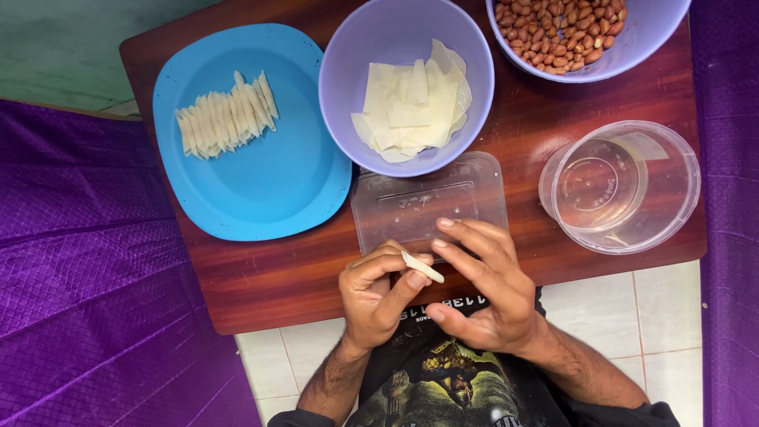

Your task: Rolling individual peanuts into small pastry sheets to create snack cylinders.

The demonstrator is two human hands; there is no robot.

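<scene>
- Rolled pastry stick [422,267]: thin, pale, held in the air just in front of the near edge of the bench [269,289], between the two hands.
- Left hand [378,292]: fingers closed on the near end of the rolled pastry stick, thumb and forefinger pinching it.
- Right hand [482,289]: fingers [466,233] stretched out and loosely spread, lying just beside the far end of the stick; whether they press on it cannot be told.
- Clear rectangular lid [431,202]: flat on the bench at the middle of the near edge, directly beyond the hands, partly overhung by the right fingertips.
- Middle purple bowl [348,103]: just behind the lid, holding a pile of flat pale pastry sheets [415,107].
- Blue plate [269,190]: toward the left edge of the bench, touching the middle bowl; a neat row of finished rolled sticks [225,117] lies on its far-left part.
- Clear round tub [621,186]: near the right edge of the bench, holding a little clear liquid.
- Second purple bowl [656,32]: at the far right corner, filled with peanuts [565,32].
- Purple cloth [87,285]: covers the surroundings left and right of the bench.
- White floor tiles [664,308]: visible below the near edge.
</scene>
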